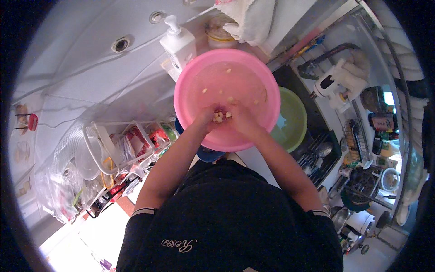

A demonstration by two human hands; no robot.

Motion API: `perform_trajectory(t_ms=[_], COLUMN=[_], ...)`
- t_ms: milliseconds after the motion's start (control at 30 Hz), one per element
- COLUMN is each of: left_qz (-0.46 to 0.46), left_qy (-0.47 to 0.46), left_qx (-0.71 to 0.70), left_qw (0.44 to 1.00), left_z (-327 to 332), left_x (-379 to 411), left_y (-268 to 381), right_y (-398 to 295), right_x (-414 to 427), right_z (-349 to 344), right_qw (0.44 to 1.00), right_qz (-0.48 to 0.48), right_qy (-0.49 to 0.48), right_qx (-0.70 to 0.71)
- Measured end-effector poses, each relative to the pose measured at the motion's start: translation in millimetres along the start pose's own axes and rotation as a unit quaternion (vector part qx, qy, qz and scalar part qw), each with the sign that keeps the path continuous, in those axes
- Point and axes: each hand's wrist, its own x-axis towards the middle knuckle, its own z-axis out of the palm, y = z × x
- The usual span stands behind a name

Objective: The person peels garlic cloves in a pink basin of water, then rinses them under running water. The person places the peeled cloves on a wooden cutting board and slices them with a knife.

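A round pink plastic basin (227, 144) stands before me, partly filled with cloudy water. My left hand (206, 118) and my right hand (242, 117) meet inside it, near the front side. Between them they cup a small heap of pale pieces (219, 116) that look like garlic cloves. Their fingertips are blurred by the water and partly hidden. A few more pale cloves, such as one loose clove (204, 91), lie scattered in the water farther back and to the sides.
A green basin (299, 115) sits partly under the pink one at the right. Behind stand a white pump bottle (178, 44), a lidded tub (221, 39) and a hanging white towel (256, 23). Plastic baskets (119, 149) hold bags at left. A utensil tray (319, 156) lies right.
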Motion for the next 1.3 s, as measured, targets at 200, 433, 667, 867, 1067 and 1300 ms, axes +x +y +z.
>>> perform_trajectory(t_ms=[200, 433, 667, 867, 1067, 1300], left_qz=[-0.029, 0.037, 0.025, 0.024, 0.041, 0.074], left_qy=[-0.047, 0.007, -0.021, -0.07, 0.029, -0.002], left_qx=[-0.094, -0.133, -0.103, -0.074, -0.077, -0.155], left_qw=[0.994, 0.99, 0.994, 0.994, 0.996, 0.985], left_z=[-2, -7, -10, 4, -4, -9], left_x=[-5, -10, -10, -19, -12, -7], left_y=[-1, 5, -1, 4, 0, -2], right_y=[-35, 82, -2, -12, 59, -3], right_x=[-1, 31, 20, 28, 63, 58], right_z=[-56, -31, -41, -20, 11, -15], right_qw=[0.98, 0.976, 0.989, 0.993, 0.995, 0.984], right_qz=[0.041, 0.09, 0.105, -0.024, -0.004, 0.002], right_qy=[-0.057, 0.062, -0.044, 0.027, 0.057, -0.136], right_qx=[-0.185, -0.189, -0.096, -0.109, -0.079, -0.112])
